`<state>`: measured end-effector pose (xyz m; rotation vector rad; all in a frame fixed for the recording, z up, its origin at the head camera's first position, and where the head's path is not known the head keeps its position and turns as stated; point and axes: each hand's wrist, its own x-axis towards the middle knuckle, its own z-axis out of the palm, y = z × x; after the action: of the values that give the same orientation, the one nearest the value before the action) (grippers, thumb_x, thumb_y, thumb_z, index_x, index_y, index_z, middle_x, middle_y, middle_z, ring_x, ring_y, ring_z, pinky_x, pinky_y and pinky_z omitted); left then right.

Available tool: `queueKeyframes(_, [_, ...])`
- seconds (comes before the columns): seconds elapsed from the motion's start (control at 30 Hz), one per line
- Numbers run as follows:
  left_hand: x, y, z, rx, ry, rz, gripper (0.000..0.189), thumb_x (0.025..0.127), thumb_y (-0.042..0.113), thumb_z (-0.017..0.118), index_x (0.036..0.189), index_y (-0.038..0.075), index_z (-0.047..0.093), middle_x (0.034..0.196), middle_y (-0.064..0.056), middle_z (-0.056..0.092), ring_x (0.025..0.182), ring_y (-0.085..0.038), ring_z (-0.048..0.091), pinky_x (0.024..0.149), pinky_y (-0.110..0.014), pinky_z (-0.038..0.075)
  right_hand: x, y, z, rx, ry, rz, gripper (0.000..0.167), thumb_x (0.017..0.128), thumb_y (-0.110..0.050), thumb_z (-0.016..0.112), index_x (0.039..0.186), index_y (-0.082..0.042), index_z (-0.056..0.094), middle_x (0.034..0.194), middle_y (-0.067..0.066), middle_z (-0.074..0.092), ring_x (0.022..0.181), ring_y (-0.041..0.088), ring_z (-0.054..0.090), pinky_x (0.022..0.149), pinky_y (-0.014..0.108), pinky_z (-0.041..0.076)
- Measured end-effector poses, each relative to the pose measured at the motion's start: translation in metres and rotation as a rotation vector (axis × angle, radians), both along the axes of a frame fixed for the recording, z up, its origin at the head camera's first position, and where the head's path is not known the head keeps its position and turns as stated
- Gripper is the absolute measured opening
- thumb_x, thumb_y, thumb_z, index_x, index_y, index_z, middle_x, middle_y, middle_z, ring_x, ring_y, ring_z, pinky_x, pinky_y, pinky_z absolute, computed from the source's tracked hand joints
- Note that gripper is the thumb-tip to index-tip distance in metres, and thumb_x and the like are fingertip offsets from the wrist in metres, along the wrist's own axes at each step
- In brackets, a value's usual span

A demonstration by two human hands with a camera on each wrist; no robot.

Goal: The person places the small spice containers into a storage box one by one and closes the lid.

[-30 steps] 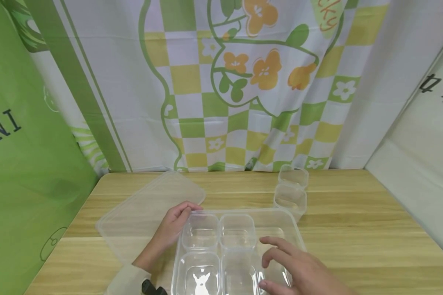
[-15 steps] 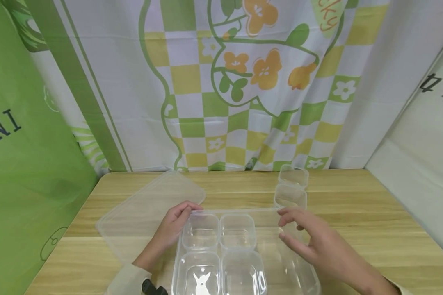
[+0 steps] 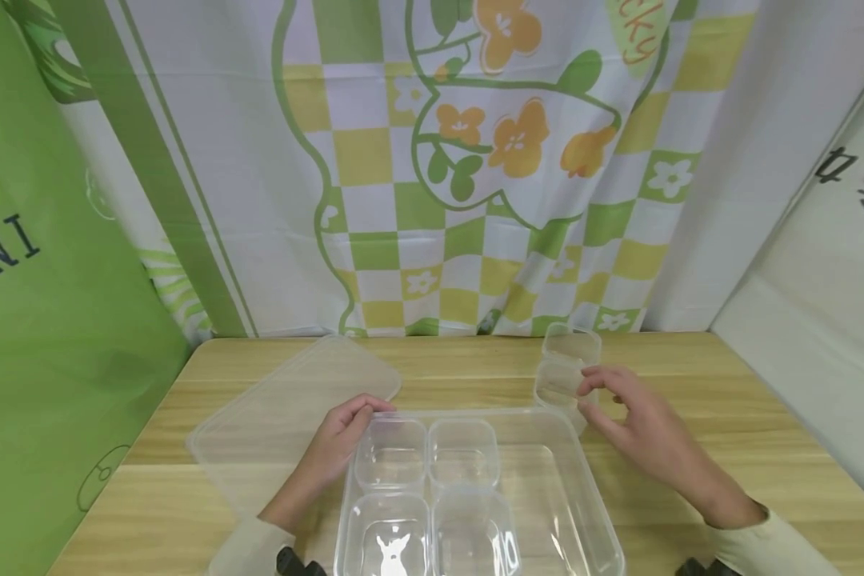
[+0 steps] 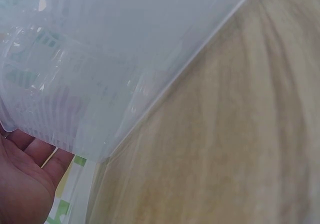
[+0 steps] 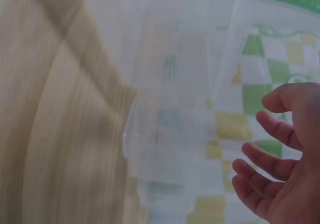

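Observation:
In the head view, a large clear plastic box [image 3: 547,504] stands near the table's front with several small clear containers [image 3: 464,452] in its left and middle part. My left hand [image 3: 342,436] holds the box's back left corner; in the left wrist view, the fingers [image 4: 56,165] of that hand lie against the outside of the wall. Two more small containers stand behind the box at the right, a front one [image 3: 556,384] and a rear one [image 3: 572,342]. My right hand [image 3: 644,428] is at the front one, its fingers loosely bent and apart from the thumb.
A clear flat lid [image 3: 288,416] lies on the wooden table [image 3: 698,400] to the left, partly behind my left forearm. A patterned curtain [image 3: 475,264] hangs along the table's back edge, with a green cloth [image 3: 72,360] on the left and a white one [image 3: 814,304] on the right.
My right hand has moved from above the box's right part, back and right to the small containers behind it. The left hand stays on the box corner.

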<state>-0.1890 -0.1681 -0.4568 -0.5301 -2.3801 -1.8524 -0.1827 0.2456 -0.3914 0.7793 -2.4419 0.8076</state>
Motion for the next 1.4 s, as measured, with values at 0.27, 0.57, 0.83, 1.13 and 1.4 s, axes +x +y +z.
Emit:
queueKeyframes(0.27, [0.0,-0.001,-0.001,-0.002,-0.005,0.001,0.029,0.11,0.009,0.042,0.111,0.001,0.071,0.118,-0.009,0.071,0.119,-0.026,0.061,0.101,-0.031,0.046,-0.014,0.014,-0.011,0.0,-0.045,-0.026,0.015,0.091,-0.003,0.077,0.101,-0.01,0.07,0.128,0.021,0.063,0.114,0.043,0.061,0.078,0.059,0.054])
queueKeyframes(0.57, [0.0,-0.001,-0.002,0.001,0.004,-0.021,0.03,0.111,0.009,0.041,0.113,-0.001,0.069,0.119,-0.01,0.07,0.119,-0.027,0.06,0.102,-0.035,0.047,-0.021,0.027,-0.018,0.024,-0.128,-0.021,0.014,0.092,-0.01,0.077,0.104,-0.009,0.069,0.136,0.025,0.057,0.116,0.048,0.057,0.081,0.062,0.053])
queueKeyframes(0.83, [0.001,-0.001,-0.001,0.001,0.003,-0.019,0.03,0.111,0.009,0.041,0.114,-0.003,0.069,0.119,-0.011,0.07,0.119,-0.033,0.06,0.101,-0.034,0.047,-0.022,0.033,-0.021,0.041,-0.2,-0.028,0.021,0.091,-0.021,0.08,0.104,-0.013,0.067,0.141,0.022,0.053,0.12,0.045,0.056,0.085,0.06,0.052])
queueKeyframes(1.13, [0.0,-0.001,-0.001,-0.02,-0.008,-0.016,0.031,0.111,0.01,0.04,0.114,-0.003,0.069,0.12,-0.01,0.07,0.119,-0.028,0.059,0.102,-0.035,0.046,-0.025,0.037,-0.026,0.05,-0.193,-0.003,0.025,0.088,-0.021,0.084,0.101,-0.015,0.063,0.139,0.02,0.055,0.12,0.044,0.056,0.08,0.055,0.055])
queueKeyframes(1.4, [0.0,-0.001,-0.001,-0.019,-0.005,-0.022,0.031,0.111,0.009,0.04,0.115,-0.004,0.068,0.121,-0.011,0.069,0.12,-0.029,0.059,0.103,-0.035,0.046,-0.03,0.04,-0.03,0.057,-0.165,0.025,0.032,0.085,-0.02,0.087,0.106,-0.013,0.063,0.137,0.02,0.057,0.114,0.037,0.06,0.076,0.045,0.057])
